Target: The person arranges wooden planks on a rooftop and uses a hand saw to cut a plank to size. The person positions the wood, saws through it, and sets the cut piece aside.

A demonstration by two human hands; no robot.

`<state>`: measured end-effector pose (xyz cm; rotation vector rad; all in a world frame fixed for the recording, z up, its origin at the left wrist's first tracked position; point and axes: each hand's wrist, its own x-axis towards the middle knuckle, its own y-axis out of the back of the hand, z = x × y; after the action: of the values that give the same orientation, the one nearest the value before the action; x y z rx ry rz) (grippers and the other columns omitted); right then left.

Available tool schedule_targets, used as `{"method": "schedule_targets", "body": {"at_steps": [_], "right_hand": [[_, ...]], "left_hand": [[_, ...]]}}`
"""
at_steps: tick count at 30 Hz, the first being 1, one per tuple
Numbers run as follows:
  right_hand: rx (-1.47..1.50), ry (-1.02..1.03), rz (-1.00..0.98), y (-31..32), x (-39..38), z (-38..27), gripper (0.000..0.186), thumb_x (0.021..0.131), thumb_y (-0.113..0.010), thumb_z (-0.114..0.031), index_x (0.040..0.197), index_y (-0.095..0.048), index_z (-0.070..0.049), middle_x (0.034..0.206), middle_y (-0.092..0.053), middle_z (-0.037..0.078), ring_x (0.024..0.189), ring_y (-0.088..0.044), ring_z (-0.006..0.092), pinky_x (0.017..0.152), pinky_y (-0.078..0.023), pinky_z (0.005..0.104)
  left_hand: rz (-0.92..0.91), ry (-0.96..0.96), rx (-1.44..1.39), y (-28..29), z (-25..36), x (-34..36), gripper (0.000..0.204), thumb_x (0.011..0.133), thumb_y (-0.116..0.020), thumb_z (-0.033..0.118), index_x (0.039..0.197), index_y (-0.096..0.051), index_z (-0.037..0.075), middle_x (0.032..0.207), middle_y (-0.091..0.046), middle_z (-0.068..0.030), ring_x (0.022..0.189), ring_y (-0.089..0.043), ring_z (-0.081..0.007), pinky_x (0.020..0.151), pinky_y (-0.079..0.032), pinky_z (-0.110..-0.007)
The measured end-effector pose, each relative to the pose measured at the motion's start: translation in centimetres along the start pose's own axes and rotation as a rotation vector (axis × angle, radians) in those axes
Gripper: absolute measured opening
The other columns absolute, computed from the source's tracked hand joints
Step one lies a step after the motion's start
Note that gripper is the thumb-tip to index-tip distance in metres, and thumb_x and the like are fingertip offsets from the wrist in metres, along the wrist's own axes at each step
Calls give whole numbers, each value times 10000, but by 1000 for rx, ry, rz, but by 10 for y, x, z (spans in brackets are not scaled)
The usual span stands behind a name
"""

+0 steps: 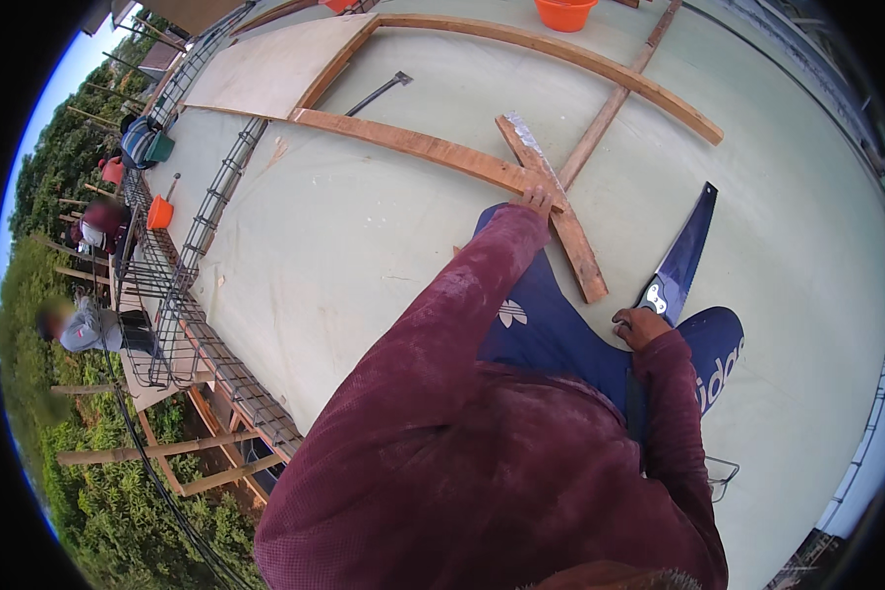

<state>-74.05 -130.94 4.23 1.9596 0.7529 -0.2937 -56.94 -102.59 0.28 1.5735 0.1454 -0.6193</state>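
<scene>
My left hand point(538, 201) is closed over the near end of a long wooden board point(413, 144), beside my left knee. The board's end rests across a shorter piece of wood point(578, 251), which lies at a slant and has a silvery strip along its upper part. In my right hand point(643, 327) is the handle of a handsaw point(682, 261), held between my legs. Its dark blade points up and away from me, apart from the wood. My fingers partly hide the saw's handle.
A plywood sheet point(275, 71) lies far left, near a hammer-like tool point(379, 93). Beyond are another curved-looking board point(531, 41), a narrow timber point(600, 126) and an orange basin point(564, 14). Rebar cages point(221, 187) line the left edge; several people point(98, 329) stand beyond it.
</scene>
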Motion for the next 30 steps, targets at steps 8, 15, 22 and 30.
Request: {"method": "schedule_targets", "body": {"at_steps": [8, 15, 22, 30], "right_hand": [[-29, 28, 15, -8, 7, 4, 280, 911, -641, -238, 1125, -704, -69, 949, -720, 204, 958, -687, 372, 874, -526, 447], [-23, -12, 0, -10, 10, 7, 292, 904, -650, -262, 1145, -709, -109, 1032, -716, 197, 996, -680, 374, 897, -523, 459], [-12, -16, 11, -6, 4, 8, 294, 905, -643, -258, 1144, -708, -100, 1036, -715, 200, 999, -677, 379, 893, -524, 460], [3, -21, 25, 3, -3, -1, 307, 890, -646, -231, 1149, -704, -77, 1037, -707, 227, 1013, -671, 383, 908, -518, 464]], "left_hand": [[-67, 67, 93, -1, -1, 7, 976, 846, -729, 413, 1596, -152, 172, 1682, -94, -61, 1534, -168, -253, 1181, -304, -477], [-27, 64, 144, -10, -3, 12, 971, 849, -711, 432, 1599, -151, 172, 1682, -111, -57, 1540, -152, -249, 1162, -342, -471], [-36, 47, 140, -10, -1, 17, 979, 839, -724, 432, 1596, -162, 169, 1678, -121, -70, 1538, -158, -270, 1167, -331, -490], [14, 19, 68, -12, -3, 8, 931, 875, -698, 376, 1594, -157, 137, 1674, -116, -107, 1538, -144, -294, 1202, -271, -485]]}}
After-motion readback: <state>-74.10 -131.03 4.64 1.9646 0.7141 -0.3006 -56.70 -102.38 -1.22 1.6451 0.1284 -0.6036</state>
